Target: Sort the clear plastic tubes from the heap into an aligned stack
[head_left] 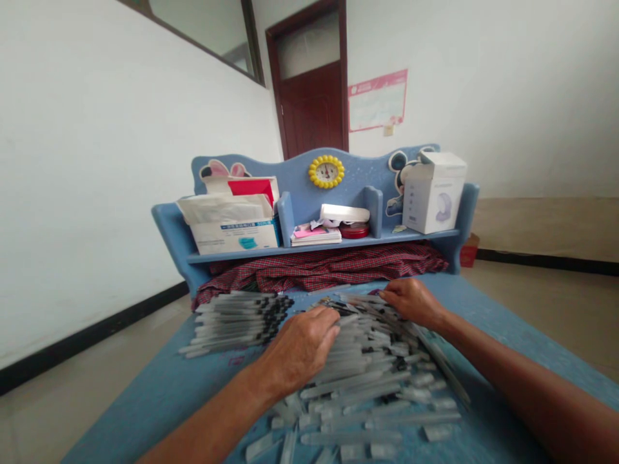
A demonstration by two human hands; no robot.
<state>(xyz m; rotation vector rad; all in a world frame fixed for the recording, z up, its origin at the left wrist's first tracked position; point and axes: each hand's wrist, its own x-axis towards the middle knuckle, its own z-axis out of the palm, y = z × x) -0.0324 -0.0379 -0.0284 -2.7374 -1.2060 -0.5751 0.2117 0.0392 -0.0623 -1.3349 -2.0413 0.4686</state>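
A loose heap of translucent pen barrels (353, 385) and short clear pen caps (438, 433) covers the middle of the blue desk. My left hand (307, 340) is at the heap's left side, fingers curled together near some dark slim pieces; what they hold, if anything, is hidden. At the back right of the heap, my right hand (414, 301) is closed with thumb and forefinger together, beside a small dark purplish thing that I cannot make out. Left of my left hand lies a neater stack of pens (227, 322), their black ends pointing right.
Behind the pens, a red checked cloth (319, 269) lies bunched under the blue shelf (285, 222). On the shelf are a mask box (232, 232), a stack of papers (316, 238), a red round tin (354, 230) and a white box (432, 193). A yellow clock (326, 172) is mounted above.
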